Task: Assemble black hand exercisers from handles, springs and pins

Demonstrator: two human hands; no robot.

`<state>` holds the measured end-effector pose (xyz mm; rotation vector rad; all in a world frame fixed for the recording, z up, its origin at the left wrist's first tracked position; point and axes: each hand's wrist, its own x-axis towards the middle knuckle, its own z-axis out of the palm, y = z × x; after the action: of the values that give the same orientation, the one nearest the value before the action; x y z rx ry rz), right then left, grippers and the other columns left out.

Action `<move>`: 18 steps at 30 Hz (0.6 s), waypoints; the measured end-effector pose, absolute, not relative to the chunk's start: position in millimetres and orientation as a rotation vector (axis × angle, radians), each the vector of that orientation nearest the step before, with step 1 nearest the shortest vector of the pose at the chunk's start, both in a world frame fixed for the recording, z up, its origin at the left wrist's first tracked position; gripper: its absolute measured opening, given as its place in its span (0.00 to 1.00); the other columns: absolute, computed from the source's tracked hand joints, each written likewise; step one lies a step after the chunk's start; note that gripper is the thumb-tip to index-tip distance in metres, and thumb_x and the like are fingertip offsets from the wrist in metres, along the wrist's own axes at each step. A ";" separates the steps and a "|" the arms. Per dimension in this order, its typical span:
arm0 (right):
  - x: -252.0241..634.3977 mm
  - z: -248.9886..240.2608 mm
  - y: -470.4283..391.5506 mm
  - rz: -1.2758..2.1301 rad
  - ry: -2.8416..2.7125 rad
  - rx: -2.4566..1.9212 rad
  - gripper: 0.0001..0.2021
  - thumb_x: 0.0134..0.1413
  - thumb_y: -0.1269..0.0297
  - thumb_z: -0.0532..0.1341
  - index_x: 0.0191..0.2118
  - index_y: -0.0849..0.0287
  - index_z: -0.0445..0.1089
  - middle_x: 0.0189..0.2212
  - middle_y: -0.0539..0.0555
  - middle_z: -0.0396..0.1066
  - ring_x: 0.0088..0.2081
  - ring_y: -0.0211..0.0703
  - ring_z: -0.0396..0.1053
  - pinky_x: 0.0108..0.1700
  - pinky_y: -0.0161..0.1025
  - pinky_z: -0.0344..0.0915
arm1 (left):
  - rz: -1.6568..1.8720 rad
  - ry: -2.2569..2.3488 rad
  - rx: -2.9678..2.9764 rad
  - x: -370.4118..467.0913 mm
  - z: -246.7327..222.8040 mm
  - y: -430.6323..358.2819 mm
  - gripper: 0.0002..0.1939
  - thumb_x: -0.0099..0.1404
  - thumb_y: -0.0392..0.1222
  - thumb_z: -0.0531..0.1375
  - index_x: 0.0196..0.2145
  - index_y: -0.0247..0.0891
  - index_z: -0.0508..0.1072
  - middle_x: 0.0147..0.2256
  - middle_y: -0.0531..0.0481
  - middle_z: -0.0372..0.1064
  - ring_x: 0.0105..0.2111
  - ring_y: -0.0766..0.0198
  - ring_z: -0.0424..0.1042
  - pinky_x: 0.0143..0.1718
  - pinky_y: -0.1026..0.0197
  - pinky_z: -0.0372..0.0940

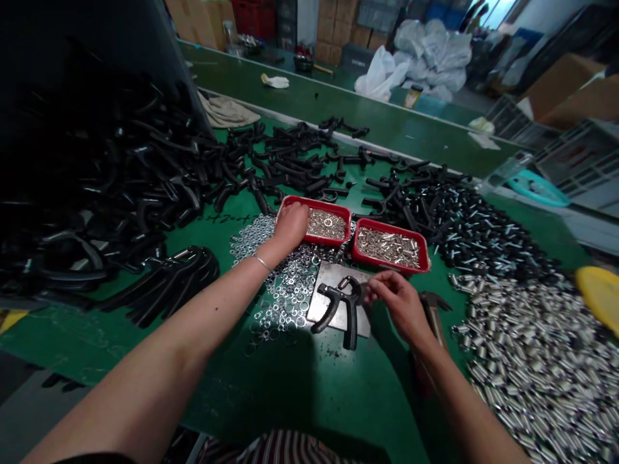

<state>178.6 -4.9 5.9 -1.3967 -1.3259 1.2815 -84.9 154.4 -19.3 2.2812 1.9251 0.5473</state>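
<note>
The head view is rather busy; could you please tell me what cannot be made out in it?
- Left hand's fingertips, head view: hidden by the hand itself over the red tray.
- Whatever the right hand may pinch, head view: too small and blurred.
- Part of the hammer's handle, head view: behind the right forearm.
- Far-left black parts, head view: lost in shadow.
- Yellow object, head view: cut off by the right edge.

The left fingertips (pixel 293 209) were hidden in the red tray (pixel 316 240); the yellow object (pixel 599 298) ran past the right edge.
</note>
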 end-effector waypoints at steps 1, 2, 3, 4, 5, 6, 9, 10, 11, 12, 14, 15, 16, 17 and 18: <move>182.6 2.2 -15.5 1.298 -1.317 -1.437 0.11 0.55 0.54 0.64 0.34 0.56 0.68 0.27 0.50 0.71 0.28 0.42 0.71 0.36 0.41 0.68 | 0.576 1.938 2.273 -84.6 -19.3 155.2 0.12 0.68 0.32 0.52 0.40 0.32 0.76 0.41 0.37 0.71 0.45 0.51 0.67 0.52 0.48 0.61; 184.7 -1.3 -23.8 1.303 -1.314 -1.477 0.11 0.55 0.53 0.65 0.34 0.56 0.69 0.28 0.51 0.72 0.29 0.42 0.71 0.37 0.42 0.68 | 0.619 1.954 2.264 -84.1 -18.3 154.9 0.12 0.68 0.32 0.52 0.41 0.32 0.75 0.43 0.37 0.70 0.47 0.50 0.66 0.53 0.47 0.60; 185.1 -4.2 -29.9 1.303 -1.317 -1.512 0.12 0.54 0.53 0.65 0.35 0.56 0.70 0.29 0.51 0.73 0.30 0.43 0.71 0.38 0.42 0.68 | 0.677 1.963 2.260 -83.1 -16.4 152.5 0.12 0.68 0.32 0.52 0.43 0.33 0.75 0.45 0.37 0.69 0.49 0.49 0.64 0.54 0.46 0.59; 184.2 -6.5 -34.1 1.300 -1.327 -1.538 0.12 0.53 0.53 0.66 0.36 0.56 0.71 0.30 0.52 0.74 0.32 0.44 0.72 0.39 0.43 0.68 | 0.750 1.958 2.259 -81.6 -13.8 146.9 0.12 0.68 0.33 0.52 0.45 0.34 0.74 0.48 0.37 0.68 0.52 0.48 0.62 0.55 0.45 0.57; 182.4 -8.0 -36.7 1.290 -1.346 -1.555 0.13 0.52 0.53 0.66 0.37 0.57 0.72 0.32 0.53 0.74 0.33 0.45 0.72 0.40 0.43 0.68 | 0.826 1.923 2.264 -79.3 -10.9 137.6 0.13 0.69 0.33 0.53 0.47 0.36 0.73 0.51 0.38 0.66 0.54 0.48 0.60 0.56 0.45 0.56; 180.3 -9.0 -38.0 1.271 -1.371 -1.563 0.13 0.52 0.53 0.66 0.37 0.57 0.72 0.33 0.53 0.75 0.33 0.45 0.72 0.39 0.42 0.68 | 0.883 1.847 2.278 -76.4 -8.2 124.0 0.13 0.69 0.34 0.53 0.49 0.38 0.71 0.52 0.39 0.65 0.55 0.48 0.59 0.56 0.45 0.55; 174.5 -10.6 -37.4 1.219 -1.445 -1.565 0.12 0.53 0.53 0.66 0.36 0.56 0.72 0.31 0.51 0.74 0.32 0.44 0.70 0.36 0.40 0.66 | 0.791 1.414 2.357 -64.9 -7.2 63.5 0.11 0.71 0.39 0.54 0.49 0.41 0.70 0.50 0.45 0.67 0.53 0.52 0.62 0.56 0.48 0.55; 173.3 -11.2 -36.4 1.220 -1.465 -1.562 0.12 0.54 0.53 0.65 0.36 0.56 0.71 0.30 0.51 0.73 0.30 0.43 0.69 0.35 0.40 0.66 | 0.685 1.276 2.364 -61.3 -10.0 40.9 0.12 0.70 0.42 0.55 0.50 0.42 0.69 0.49 0.46 0.68 0.52 0.52 0.63 0.55 0.47 0.56; 172.4 -12.2 -35.5 1.223 -1.486 -1.564 0.12 0.54 0.53 0.65 0.35 0.56 0.71 0.29 0.50 0.73 0.29 0.43 0.69 0.34 0.39 0.65 | 0.618 1.214 2.341 -58.3 -14.3 19.8 0.16 0.68 0.46 0.58 0.51 0.41 0.68 0.50 0.45 0.68 0.52 0.51 0.63 0.55 0.47 0.56; 171.5 -13.6 -34.5 1.208 -1.520 -1.572 0.12 0.55 0.53 0.65 0.35 0.56 0.71 0.28 0.50 0.72 0.29 0.43 0.69 0.33 0.40 0.65 | 0.589 1.201 2.310 -56.0 -19.5 1.7 0.20 0.66 0.48 0.61 0.53 0.40 0.67 0.51 0.44 0.68 0.53 0.50 0.62 0.55 0.46 0.56; 169.3 -17.3 -32.9 1.077 -1.656 -1.580 0.10 0.58 0.54 0.63 0.34 0.56 0.71 0.29 0.51 0.73 0.31 0.45 0.70 0.36 0.42 0.67 | 0.593 1.238 2.242 -53.2 -30.2 -22.3 0.26 0.62 0.51 0.64 0.55 0.40 0.65 0.53 0.42 0.66 0.54 0.48 0.62 0.56 0.46 0.55; 167.7 -19.5 -32.2 0.961 -1.748 -1.563 0.09 0.59 0.55 0.62 0.34 0.55 0.71 0.31 0.53 0.73 0.34 0.46 0.70 0.39 0.44 0.67 | 0.606 1.262 2.216 -52.4 -34.7 -28.1 0.27 0.61 0.51 0.65 0.54 0.41 0.65 0.53 0.42 0.66 0.54 0.48 0.62 0.56 0.46 0.55; 165.8 -22.0 -31.5 0.832 -1.838 -1.531 0.08 0.60 0.57 0.61 0.34 0.55 0.71 0.33 0.54 0.73 0.37 0.48 0.70 0.43 0.46 0.67 | 0.617 1.278 2.195 -51.9 -38.1 -30.4 0.26 0.61 0.51 0.65 0.54 0.41 0.65 0.53 0.43 0.66 0.54 0.49 0.62 0.56 0.46 0.55; 163.7 -24.6 -30.8 0.713 -1.916 -1.487 0.08 0.62 0.58 0.60 0.35 0.55 0.72 0.35 0.55 0.72 0.40 0.49 0.70 0.46 0.47 0.67 | 0.623 1.288 2.181 -51.6 -40.3 -30.4 0.26 0.61 0.51 0.66 0.53 0.41 0.66 0.52 0.43 0.67 0.54 0.49 0.62 0.55 0.46 0.55; 161.5 -27.2 -30.1 0.616 -1.974 -1.444 0.07 0.63 0.59 0.59 0.36 0.54 0.72 0.37 0.56 0.72 0.42 0.50 0.70 0.48 0.49 0.67 | 0.626 1.292 2.171 -51.5 -41.5 -28.9 0.25 0.61 0.51 0.66 0.52 0.41 0.66 0.51 0.43 0.67 0.53 0.49 0.62 0.55 0.46 0.55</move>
<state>161.5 -30.1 -27.2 -1.4436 -1.9739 0.6165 -51.5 -28.9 -41.5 2.1712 1.2922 0.6262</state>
